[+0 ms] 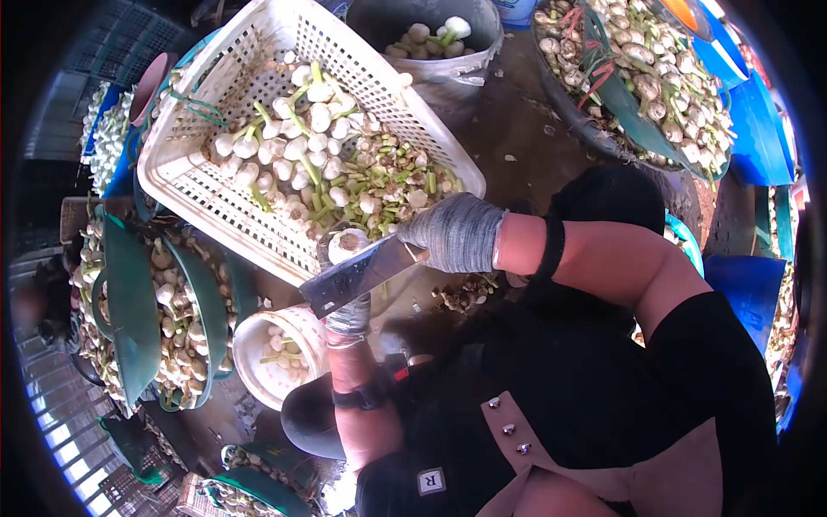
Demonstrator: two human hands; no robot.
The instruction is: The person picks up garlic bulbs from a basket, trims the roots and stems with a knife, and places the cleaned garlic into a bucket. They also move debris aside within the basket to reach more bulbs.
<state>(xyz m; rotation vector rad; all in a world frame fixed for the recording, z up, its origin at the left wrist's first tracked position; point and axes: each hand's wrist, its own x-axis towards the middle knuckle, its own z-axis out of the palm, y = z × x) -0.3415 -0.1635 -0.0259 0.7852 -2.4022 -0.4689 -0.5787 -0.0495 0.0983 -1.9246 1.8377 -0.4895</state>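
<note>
My right hand point(452, 233), in a grey wrapped glove, is closed round the handle of a broad-bladed knife point(357, 277). The blade reaches left across my left hand point(349, 314), which wears a similar glove and grips a garlic bulb point(348, 245). Most of the left fingers are hidden behind blade and bulb. Both hands are at the near edge of a white plastic basket point(441, 129). Inside it lie white garlic bulbs point(319, 116), some with green stems, beside a heap of cut stems and trimmings point(392, 177).
A white bucket point(257, 379) with some garlic stands below the basket. Behind is a grey bucket point(452, 77) holding bulbs. Green tubs point(129, 319) of garlic crowd the left; a large heaped tub point(633, 112) sits at upper right. Trimmings point(465, 295) litter the floor.
</note>
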